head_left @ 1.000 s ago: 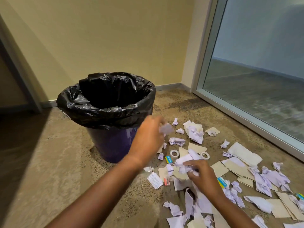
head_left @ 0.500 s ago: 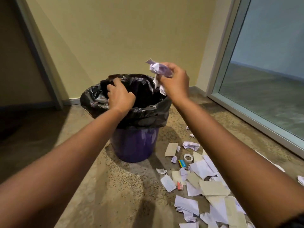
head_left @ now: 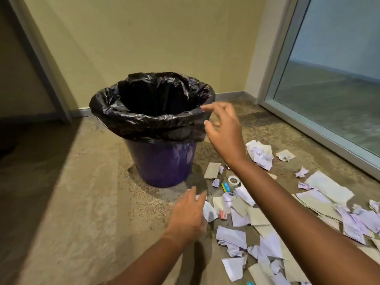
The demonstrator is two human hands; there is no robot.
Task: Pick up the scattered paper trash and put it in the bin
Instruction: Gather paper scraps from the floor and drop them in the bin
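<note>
Both hands empty — right hand [head_left: 225, 130] beside bin [head_left: 162, 161].

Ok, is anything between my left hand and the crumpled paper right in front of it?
Nothing visible. The left hand is open just beside the crumpled paper, with only bare floor around.

Scattered paper scraps [head_left: 292, 219] beside black-lined purple bin [head_left: 164, 161]
</note>
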